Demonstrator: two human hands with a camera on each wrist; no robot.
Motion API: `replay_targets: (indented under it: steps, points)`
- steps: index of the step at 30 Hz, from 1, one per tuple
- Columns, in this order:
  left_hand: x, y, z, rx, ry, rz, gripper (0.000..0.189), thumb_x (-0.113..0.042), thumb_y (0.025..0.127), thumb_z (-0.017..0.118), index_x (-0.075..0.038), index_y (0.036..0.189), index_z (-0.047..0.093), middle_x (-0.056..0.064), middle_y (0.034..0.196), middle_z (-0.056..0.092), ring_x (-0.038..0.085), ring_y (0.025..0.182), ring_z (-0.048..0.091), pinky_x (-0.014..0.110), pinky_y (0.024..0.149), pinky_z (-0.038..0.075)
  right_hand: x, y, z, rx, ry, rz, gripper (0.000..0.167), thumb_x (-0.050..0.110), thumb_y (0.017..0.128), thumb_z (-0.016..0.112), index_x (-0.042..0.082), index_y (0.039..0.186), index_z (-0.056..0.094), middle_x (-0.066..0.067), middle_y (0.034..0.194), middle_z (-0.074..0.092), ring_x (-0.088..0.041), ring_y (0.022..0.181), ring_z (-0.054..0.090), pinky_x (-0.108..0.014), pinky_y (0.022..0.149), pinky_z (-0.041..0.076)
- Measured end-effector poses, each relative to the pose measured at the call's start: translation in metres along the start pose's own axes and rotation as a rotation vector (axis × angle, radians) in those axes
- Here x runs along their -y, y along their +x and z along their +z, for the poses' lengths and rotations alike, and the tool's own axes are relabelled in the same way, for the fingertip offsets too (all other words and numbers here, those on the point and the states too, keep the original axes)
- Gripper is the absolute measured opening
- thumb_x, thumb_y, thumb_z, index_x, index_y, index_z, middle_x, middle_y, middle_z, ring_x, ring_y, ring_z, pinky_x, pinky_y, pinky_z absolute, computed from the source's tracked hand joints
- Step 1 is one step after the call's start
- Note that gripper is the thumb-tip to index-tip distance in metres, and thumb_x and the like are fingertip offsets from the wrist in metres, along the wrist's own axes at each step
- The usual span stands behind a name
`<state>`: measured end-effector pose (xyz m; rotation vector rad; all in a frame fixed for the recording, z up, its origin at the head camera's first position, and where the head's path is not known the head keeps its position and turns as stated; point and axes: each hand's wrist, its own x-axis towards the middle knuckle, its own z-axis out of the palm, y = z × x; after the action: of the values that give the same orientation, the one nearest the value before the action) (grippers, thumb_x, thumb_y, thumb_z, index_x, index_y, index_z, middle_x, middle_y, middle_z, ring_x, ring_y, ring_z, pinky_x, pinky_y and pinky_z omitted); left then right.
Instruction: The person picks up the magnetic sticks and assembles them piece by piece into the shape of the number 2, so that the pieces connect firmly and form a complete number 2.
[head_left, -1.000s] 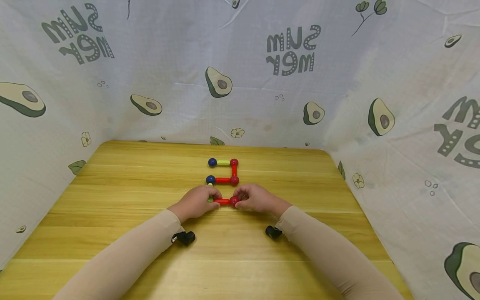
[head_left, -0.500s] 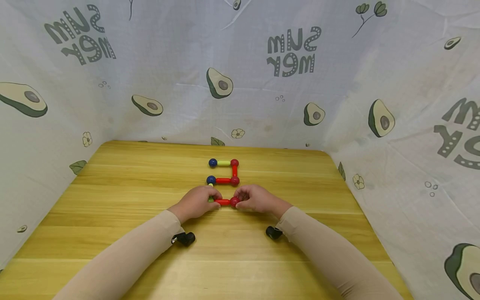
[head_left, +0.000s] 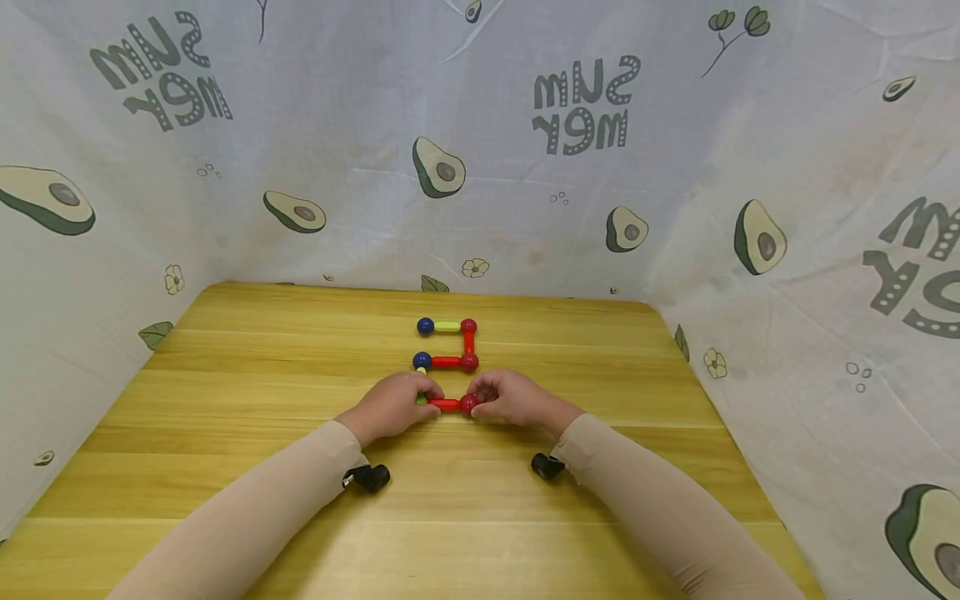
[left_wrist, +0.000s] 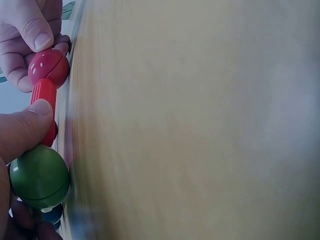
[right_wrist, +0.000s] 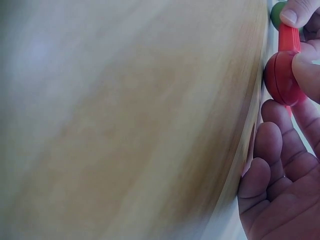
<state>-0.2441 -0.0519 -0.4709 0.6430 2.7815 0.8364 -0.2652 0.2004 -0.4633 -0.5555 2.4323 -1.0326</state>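
In the head view my left hand (head_left: 393, 404) pinches a short red rod (head_left: 448, 405) of a magnetic ball-and-rod set. A green ball (left_wrist: 40, 176) sits at the rod's near end in the left wrist view, beside my left thumb. My right hand (head_left: 521, 398) grips the red ball (right_wrist: 282, 79) at the rod's other end, touching it. Behind the hands, a blue ball (head_left: 422, 360) joins another red rod (head_left: 446, 362) and a yellow-green rod (head_left: 422, 371), which runs toward the green ball, partly hidden by my left hand.
Farther back the figure continues through a red ball (head_left: 469, 362), an upright-running red rod (head_left: 469, 343), a corner red ball (head_left: 468, 327), a yellow-green rod (head_left: 447, 327) and a blue ball (head_left: 425, 326). All lie on a wooden table (head_left: 465, 517). A printed cloth (head_left: 345, 142) surrounds it.
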Motion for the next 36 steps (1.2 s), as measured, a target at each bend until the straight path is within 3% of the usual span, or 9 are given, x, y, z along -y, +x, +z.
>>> replay_targets:
  steps: [23,36]
  points:
    - [-0.0005,0.0003,-0.0005,0.013,-0.023,-0.030,0.017,-0.028,0.095,0.080,-0.023,0.111,0.078,-0.007,0.110,0.074,0.017,0.106,0.065,0.043,0.105,0.052,-0.0021,0.0005,-0.0006,-0.001,0.007,-0.017,0.020,0.013,0.094,0.080,0.013,0.112,0.073,0.000,0.098,0.071,-0.016,0.092,0.062,-0.031,0.090,0.056]
    - [0.0014,0.0010,0.0008,0.005,-0.020,-0.016,0.016,-0.029,0.095,0.081,-0.024,0.110,0.079,-0.009,0.110,0.074,0.015,0.105,0.065,0.042,0.103,0.053,0.0011,-0.0010,0.0007,-0.007,-0.004,0.000,0.019,0.014,0.095,0.080,0.014,0.113,0.073,0.001,0.098,0.071,-0.017,0.093,0.062,-0.032,0.090,0.056]
